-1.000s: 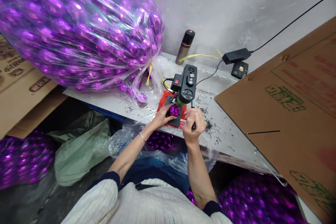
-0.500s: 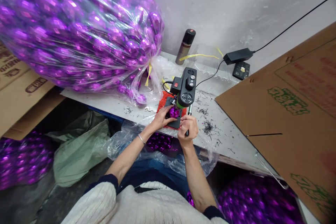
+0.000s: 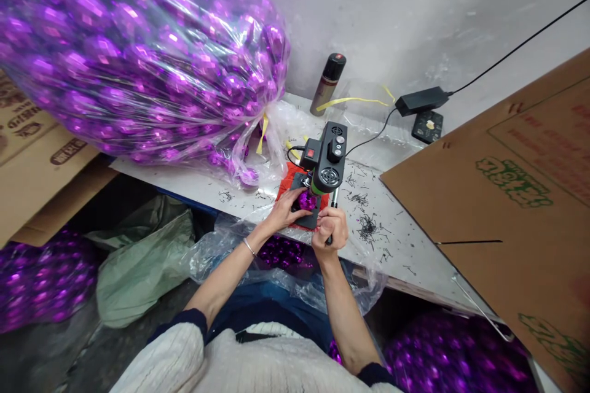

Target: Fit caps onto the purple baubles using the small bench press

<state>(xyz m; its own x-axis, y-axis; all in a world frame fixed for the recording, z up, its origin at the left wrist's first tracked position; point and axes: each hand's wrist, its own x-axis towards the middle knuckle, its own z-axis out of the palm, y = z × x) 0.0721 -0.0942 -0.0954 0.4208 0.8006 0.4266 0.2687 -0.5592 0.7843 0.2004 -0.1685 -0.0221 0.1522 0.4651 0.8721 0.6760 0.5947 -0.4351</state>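
Note:
My left hand [image 3: 284,209] is on the black base plate of a small bench press, its thumb and fingers closed around a shiny purple ball [image 3: 306,200]. The ball sits right under the green-ringed head of the black press [image 3: 330,156]. In my right hand [image 3: 330,232] is the press's lever handle [image 3: 334,198], with my fingers wrapped round its grip. A red sheet [image 3: 286,183] lies beneath the base. The ball's top contact with the press head is hard to make out.
A large clear bag of purple balls [image 3: 175,61] fills the back left. Behind the press stand a spray can [image 3: 328,85] and a power adapter [image 3: 421,101]. Small black bits [image 3: 367,227] litter the table at right, beside a cardboard box [image 3: 507,196]. More purple balls [image 3: 283,252] lie below the table edge.
The whole view has shifted slightly. Both hands keep their holds, the left on the ball and the right on the lever handle, with little other visible movement.

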